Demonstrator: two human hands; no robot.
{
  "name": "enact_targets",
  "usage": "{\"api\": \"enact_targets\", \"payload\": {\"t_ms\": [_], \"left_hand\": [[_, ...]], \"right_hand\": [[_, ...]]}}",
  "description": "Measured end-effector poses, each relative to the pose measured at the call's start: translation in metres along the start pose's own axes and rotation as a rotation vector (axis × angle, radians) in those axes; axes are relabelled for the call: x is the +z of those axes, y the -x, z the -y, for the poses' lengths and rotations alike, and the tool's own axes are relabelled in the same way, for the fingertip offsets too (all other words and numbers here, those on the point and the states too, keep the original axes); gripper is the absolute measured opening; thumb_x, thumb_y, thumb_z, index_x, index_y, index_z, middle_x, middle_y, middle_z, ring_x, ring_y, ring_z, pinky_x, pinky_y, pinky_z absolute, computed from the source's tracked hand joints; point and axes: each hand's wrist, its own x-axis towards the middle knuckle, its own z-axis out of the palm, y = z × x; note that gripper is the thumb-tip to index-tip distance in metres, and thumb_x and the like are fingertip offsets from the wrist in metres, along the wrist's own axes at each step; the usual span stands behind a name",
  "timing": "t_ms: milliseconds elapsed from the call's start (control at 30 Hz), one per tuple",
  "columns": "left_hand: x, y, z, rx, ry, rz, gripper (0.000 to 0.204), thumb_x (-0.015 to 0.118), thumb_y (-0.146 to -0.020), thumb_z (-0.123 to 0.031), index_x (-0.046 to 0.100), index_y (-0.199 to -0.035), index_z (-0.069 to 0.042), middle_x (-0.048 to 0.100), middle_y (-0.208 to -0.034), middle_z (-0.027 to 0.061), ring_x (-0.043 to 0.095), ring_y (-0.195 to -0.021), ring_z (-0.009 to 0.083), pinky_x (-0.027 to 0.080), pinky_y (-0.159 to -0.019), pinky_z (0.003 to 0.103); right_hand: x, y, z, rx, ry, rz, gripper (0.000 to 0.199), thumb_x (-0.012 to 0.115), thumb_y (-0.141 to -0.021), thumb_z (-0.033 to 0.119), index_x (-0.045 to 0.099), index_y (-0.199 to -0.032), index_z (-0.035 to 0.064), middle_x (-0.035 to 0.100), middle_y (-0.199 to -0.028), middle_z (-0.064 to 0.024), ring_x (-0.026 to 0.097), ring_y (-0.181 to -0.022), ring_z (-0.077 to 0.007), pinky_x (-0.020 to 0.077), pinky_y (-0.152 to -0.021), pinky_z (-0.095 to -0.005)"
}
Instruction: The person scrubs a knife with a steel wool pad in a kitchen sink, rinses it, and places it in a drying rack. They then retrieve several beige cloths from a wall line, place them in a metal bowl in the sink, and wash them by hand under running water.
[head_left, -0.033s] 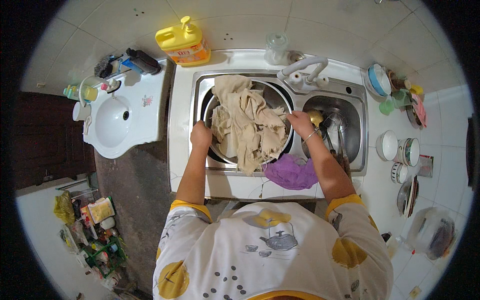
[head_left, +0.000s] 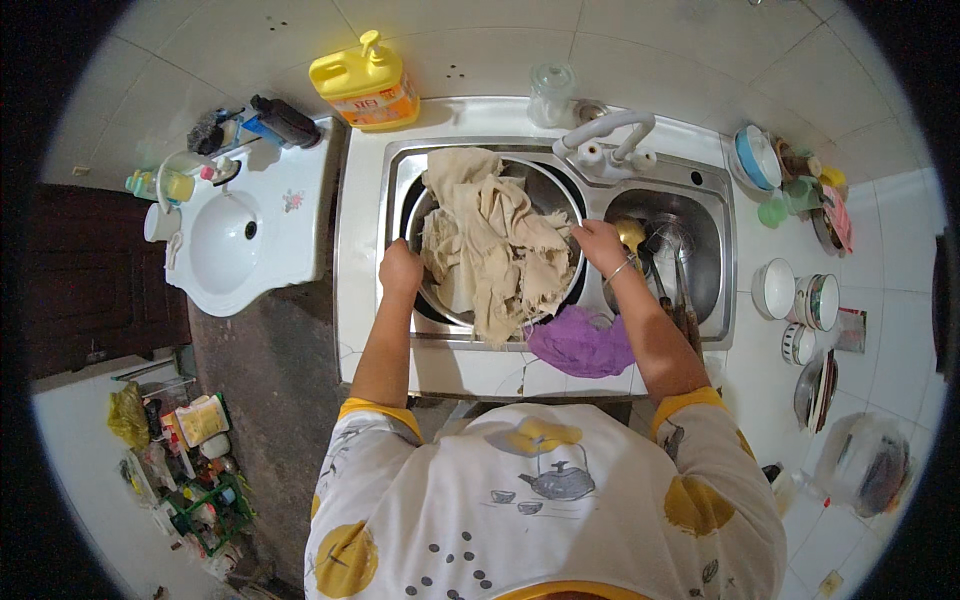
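Observation:
A round metal basin (head_left: 548, 190) sits in the large left bowl of the steel sink. Beige cloths (head_left: 503, 235) with frayed edges lie heaped in it, and one part hangs over the near rim. My left hand (head_left: 401, 270) is closed around the basin's left rim. On the opposite side, my right hand (head_left: 598, 247) grips the right rim, with a bracelet at that wrist. Fingertips of both hands are partly hidden behind the rim. Just in front of the basin, a crumpled purple cloth (head_left: 582, 343) rests on the counter edge, near my right forearm.
The grey faucet (head_left: 610, 135) stands behind the sink. Several utensils (head_left: 664, 280) lie in the small right bowl. A yellow pump jug (head_left: 370, 85) and a glass jar (head_left: 552, 95) stand at the back. Bowls (head_left: 773, 290) line the right counter; a white washbasin (head_left: 225, 245) is at left.

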Motion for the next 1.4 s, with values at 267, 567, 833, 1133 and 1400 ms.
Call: {"api": "enact_targets", "payload": {"t_ms": [267, 567, 833, 1133, 1400], "left_hand": [[0.006, -0.004, 0.014, 0.046, 0.029, -0.004, 0.021, 0.058, -0.075, -0.016, 0.062, -0.088, 0.000, 0.063, -0.080, 0.0209, 0.061, -0.079, 0.0385, 0.049, -0.070, 0.044], [0.012, 0.020, 0.030, 0.205, 0.163, -0.049, 0.048, 0.062, -0.075, -0.017, 0.050, -0.120, -0.005, 0.063, -0.098, 0.0183, 0.061, -0.090, 0.0353, 0.049, -0.079, 0.041], [-0.013, 0.054, 0.020, 0.290, 0.210, -0.094, 0.056, 0.062, -0.074, -0.019, 0.043, -0.126, -0.004, 0.054, -0.108, 0.0219, 0.052, -0.102, 0.0369, 0.045, -0.085, 0.043], [-0.063, 0.153, -0.046, 0.363, 1.155, 1.099, 0.086, 0.069, -0.075, -0.045, 0.022, -0.143, -0.019, 0.027, -0.141, 0.0115, 0.045, -0.116, 0.0251, 0.045, -0.088, 0.037], [-0.081, 0.127, 0.076, -0.035, 1.251, -0.039, 0.028, 0.047, -0.076, -0.002, 0.058, -0.102, -0.002, 0.063, -0.091, 0.0077, 0.060, -0.082, 0.0188, 0.048, -0.075, 0.030]], "right_hand": [[-0.048, 0.060, -0.009, -0.079, -0.123, -0.007, 0.033, 0.057, -0.082, 0.026, 0.062, -0.101, -0.0011, 0.065, -0.093, -0.0188, 0.063, -0.086, -0.0308, 0.0480, -0.076, -0.0346], [-0.001, 0.231, 0.009, -0.057, 0.626, 0.070, 0.053, 0.067, -0.074, 0.026, 0.051, -0.123, 0.0156, 0.043, -0.131, -0.0127, 0.040, -0.119, -0.0366, 0.0294, -0.099, -0.0487], [-0.032, 0.230, -0.039, -0.119, 0.069, -0.231, 0.033, 0.056, -0.077, 0.002, 0.059, -0.110, 0.0054, 0.063, -0.099, -0.0119, 0.060, -0.089, -0.0250, 0.0459, -0.078, -0.0312], [-0.009, 0.204, 0.095, -0.047, -0.938, 0.124, 0.041, 0.055, -0.082, 0.005, 0.047, -0.122, 0.0017, 0.055, -0.113, -0.0107, 0.054, -0.101, -0.0173, 0.0433, -0.088, -0.0290], [0.025, 0.161, 0.135, -0.157, -0.790, 0.269, 0.045, 0.057, -0.086, 0.009, 0.042, -0.127, 0.0012, 0.050, -0.118, -0.0106, 0.052, -0.103, -0.0157, 0.0416, -0.089, -0.0273]]}}
